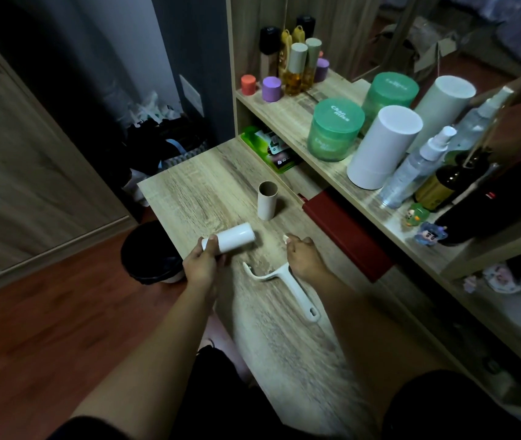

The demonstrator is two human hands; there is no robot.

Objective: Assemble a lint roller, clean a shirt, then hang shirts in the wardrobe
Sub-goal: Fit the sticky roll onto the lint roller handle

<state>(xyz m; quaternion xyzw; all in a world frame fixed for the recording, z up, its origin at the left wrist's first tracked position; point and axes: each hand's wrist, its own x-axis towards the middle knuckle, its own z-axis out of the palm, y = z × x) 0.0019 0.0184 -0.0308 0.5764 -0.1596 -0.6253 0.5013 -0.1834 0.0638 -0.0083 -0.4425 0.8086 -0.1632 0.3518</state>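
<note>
A white lint roll refill (234,238) lies on its side near the left edge of the wooden table (195,192), with my left hand (203,265) gripping its near end. The white plastic roller handle (291,289) lies flat on the table. My right hand (305,257) hovers just over the handle's head, fingers loosely curled, a small white scrap at its fingertips. An empty brown cardboard core (266,200) stands upright behind them. No shirt is in view.
A dark red box (345,233) lies along the table's right side under a shelf (287,114) crowded with green jars, white cylinders, spray bottles and dark bottles. A black bin (148,252) sits on the floor at the left, with bags behind it.
</note>
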